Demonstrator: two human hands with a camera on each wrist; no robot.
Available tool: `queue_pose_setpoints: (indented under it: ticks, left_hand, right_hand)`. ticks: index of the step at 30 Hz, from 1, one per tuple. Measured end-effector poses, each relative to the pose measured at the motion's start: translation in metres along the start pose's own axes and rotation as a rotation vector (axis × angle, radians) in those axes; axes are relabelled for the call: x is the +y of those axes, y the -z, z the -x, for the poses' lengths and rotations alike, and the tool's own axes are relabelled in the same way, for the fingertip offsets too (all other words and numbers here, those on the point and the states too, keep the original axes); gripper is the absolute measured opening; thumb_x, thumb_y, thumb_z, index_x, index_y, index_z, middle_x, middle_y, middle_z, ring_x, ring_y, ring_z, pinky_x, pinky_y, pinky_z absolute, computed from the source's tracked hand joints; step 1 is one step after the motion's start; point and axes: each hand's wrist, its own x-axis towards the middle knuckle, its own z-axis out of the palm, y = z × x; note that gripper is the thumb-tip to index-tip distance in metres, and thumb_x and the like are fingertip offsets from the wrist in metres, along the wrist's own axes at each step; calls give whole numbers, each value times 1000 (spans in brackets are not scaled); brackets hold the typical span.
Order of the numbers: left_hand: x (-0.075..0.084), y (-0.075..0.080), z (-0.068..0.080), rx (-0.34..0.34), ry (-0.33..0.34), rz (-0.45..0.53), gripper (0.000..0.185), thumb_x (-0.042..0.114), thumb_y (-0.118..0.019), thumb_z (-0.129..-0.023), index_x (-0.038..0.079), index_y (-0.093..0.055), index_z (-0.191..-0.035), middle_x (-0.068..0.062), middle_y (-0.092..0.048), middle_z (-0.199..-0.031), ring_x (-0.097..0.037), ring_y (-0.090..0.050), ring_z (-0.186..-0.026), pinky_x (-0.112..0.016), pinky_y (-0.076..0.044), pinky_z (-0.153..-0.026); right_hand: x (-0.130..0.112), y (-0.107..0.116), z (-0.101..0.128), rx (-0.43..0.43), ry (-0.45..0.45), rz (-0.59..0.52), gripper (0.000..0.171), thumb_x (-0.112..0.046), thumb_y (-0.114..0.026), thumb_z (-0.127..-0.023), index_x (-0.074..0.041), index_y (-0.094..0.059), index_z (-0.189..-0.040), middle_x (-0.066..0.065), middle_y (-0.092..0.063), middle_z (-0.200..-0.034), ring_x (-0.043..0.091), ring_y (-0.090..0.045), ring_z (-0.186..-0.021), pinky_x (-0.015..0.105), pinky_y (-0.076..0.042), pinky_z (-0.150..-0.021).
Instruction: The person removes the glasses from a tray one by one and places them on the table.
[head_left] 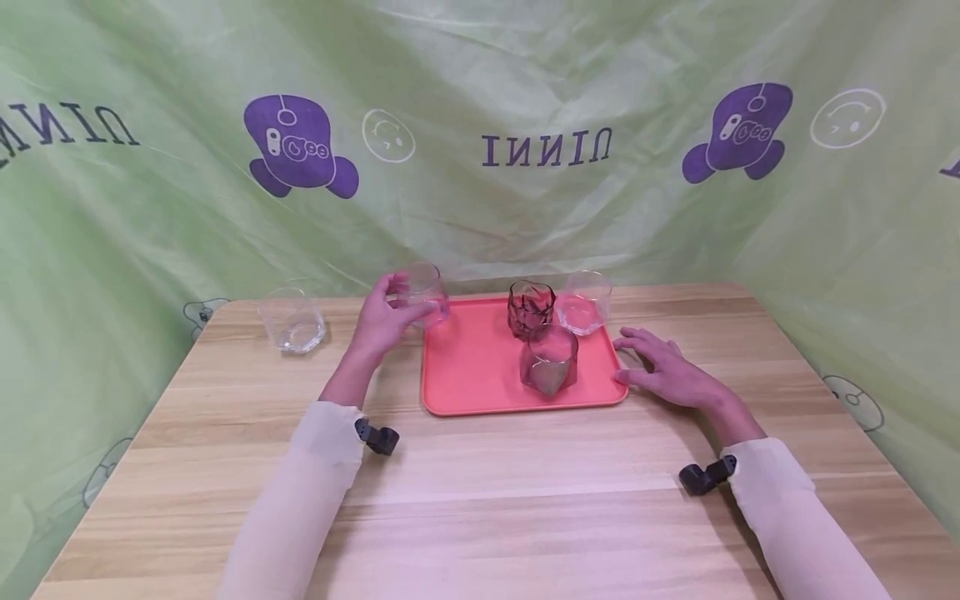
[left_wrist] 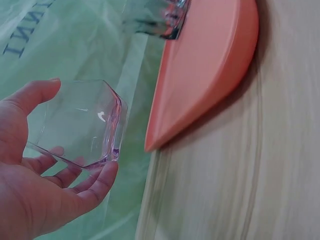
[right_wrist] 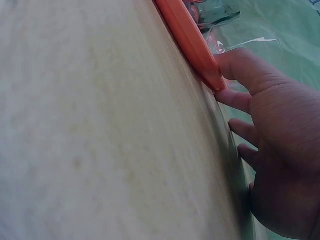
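A clear faceted glass (head_left: 429, 293) is held by my left hand (head_left: 386, 317) at the far left corner of the red tray (head_left: 472, 367). In the left wrist view, my thumb and fingers wrap round the glass (left_wrist: 85, 120), which is tilted in that view. My right hand (head_left: 663, 368) lies beside the tray's right edge. Its thumb and forefinger touch the rim (right_wrist: 192, 47) in the right wrist view, the other fingers spread loosely. On the tray stand a dark faceted glass (head_left: 531, 310), a smoky tinted glass (head_left: 550, 362) and a clear glass (head_left: 585, 304) by the right side.
Another clear glass (head_left: 292, 323) stands on the wooden table (head_left: 525, 500), left of my left hand. Right behind the table's far edge hangs a green curtain (head_left: 480, 217) with purple prints. A small black camera (head_left: 378, 437) is strapped to my left sleeve.
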Motion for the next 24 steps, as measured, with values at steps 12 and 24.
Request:
queue_pose_setpoints:
  ticks: [12, 24]
  left_hand:
    - [-9, 38, 7, 63, 49, -61, 83, 28, -87, -85, 6, -41, -151, -18, -44, -146, -31, -48, -127, -40, -49, -99]
    - [-14, 66, 13, 105, 86, -110, 95, 36, -88, -83, 4, -35, -155, -19, -42, -147, -31, -49, -128, -35, -50, -96]
  right_hand:
    - [2, 0, 0, 12, 8, -4, 55, -30, -70, -98, -1, -53, -143, 29, -30, -159, 52, -19, -147, 77, 1, -112]
    - [-1, 0, -1, 0, -5, -7, 56, -32, -69, -99, -2, -53, -144, 28, -28, -160, 52, -18, -148, 75, 1, -113]
